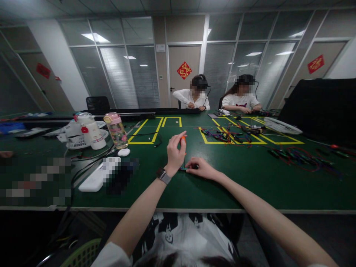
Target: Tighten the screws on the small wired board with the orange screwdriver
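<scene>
My left hand (pixel 175 152), with a watch on its wrist, is closed round an orange-handled screwdriver (pixel 183 140) held upright, tip down over a small dark part (pixel 184 168) on the green table (pixel 250 185). My right hand (pixel 200 168) lies beside it with its fingers pinched on that small part, pressing it to the table. The part is too small to make out in detail.
A pink-capped bottle (pixel 117 129), a white bottle (pixel 90 129), a white mouse-like object (pixel 124 152) and a white box (pixel 93 181) sit at left. Bundles of coloured wires (pixel 228 135) lie on the yellow-marked area. Two people work at the far side. A green basket (pixel 83 254) stands below.
</scene>
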{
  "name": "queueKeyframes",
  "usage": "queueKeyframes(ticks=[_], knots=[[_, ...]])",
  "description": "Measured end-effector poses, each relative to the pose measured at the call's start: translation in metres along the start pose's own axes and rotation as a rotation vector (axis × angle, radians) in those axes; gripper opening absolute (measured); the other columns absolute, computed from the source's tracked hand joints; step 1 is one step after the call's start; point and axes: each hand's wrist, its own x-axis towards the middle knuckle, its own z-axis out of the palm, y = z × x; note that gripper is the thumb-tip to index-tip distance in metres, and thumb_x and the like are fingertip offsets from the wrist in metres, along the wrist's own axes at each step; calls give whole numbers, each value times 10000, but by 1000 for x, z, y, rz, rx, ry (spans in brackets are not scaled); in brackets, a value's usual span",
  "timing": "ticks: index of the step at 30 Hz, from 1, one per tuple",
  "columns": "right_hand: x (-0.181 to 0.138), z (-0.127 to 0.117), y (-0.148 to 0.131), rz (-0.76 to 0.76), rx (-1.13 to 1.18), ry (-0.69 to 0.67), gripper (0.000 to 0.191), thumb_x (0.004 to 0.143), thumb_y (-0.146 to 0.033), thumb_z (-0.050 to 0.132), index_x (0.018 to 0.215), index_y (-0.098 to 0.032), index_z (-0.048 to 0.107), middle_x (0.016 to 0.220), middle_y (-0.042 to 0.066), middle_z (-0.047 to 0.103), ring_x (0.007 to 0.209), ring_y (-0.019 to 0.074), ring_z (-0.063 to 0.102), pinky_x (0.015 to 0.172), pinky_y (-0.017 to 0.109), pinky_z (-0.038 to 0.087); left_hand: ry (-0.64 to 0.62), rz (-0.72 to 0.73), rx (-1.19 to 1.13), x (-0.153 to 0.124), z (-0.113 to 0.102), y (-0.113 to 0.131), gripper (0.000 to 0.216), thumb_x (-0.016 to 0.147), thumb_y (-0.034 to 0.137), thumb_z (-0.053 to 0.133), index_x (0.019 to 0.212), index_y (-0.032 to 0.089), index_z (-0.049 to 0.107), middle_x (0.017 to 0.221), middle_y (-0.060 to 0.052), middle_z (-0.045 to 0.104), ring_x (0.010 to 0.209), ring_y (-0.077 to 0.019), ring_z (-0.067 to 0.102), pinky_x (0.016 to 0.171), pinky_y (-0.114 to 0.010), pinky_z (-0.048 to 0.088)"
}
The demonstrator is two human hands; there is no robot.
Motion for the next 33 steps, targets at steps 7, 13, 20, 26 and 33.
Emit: queueKeyframes(ticks=[7, 13, 20, 26, 33], knots=[[0, 1, 1, 2, -1, 6, 143, 758, -268, 682, 852, -163, 707, 740, 26, 610, 639, 129, 543, 618, 251, 438, 38, 19, 98, 0, -1, 3, 185, 872, 290, 553, 993, 205, 665, 882, -49, 563, 854, -170, 546, 787, -307, 455], [0, 0, 0, 1, 2, 0, 148, 762, -274, 677, 851, -159, 705, 734, 26, 605, 640, 132, 547, 617, 253, 438, -32, 23, -15, 0, -1, 1, 314, 948, 195, 361, 1173, 204, 581, 1023, -64, 611, 967, -168, 557, 861, -321, 445], [0, 0, 0, 5, -3, -2, 145, 764, -269, 674, 854, -160, 707, 735, 28, 613, 644, 134, 550, 613, 251, 435, 47, 4, 94, 0, 0, 4, 188, 855, 281, 574, 1002, 198, 655, 901, -46, 533, 846, -162, 541, 780, -294, 463], [0, -1, -3, -2, -1, 0, 154, 774, -286, 669, 856, -161, 705, 736, 30, 615, 654, 138, 554, 620, 254, 437, -40, 7, -42, -1, -1, 3, 294, 952, 210, 365, 1149, 207, 583, 1014, -60, 624, 966, -165, 578, 864, -317, 455], [0, 0, -1, -3, 6, 3, 138, 761, -262, 676, 846, -157, 705, 728, 26, 608, 643, 136, 553, 613, 252, 433, 10, 20, 60, 0, -1, 6, 182, 870, 301, 556, 979, 198, 658, 863, -45, 569, 834, -164, 548, 769, -292, 461]])
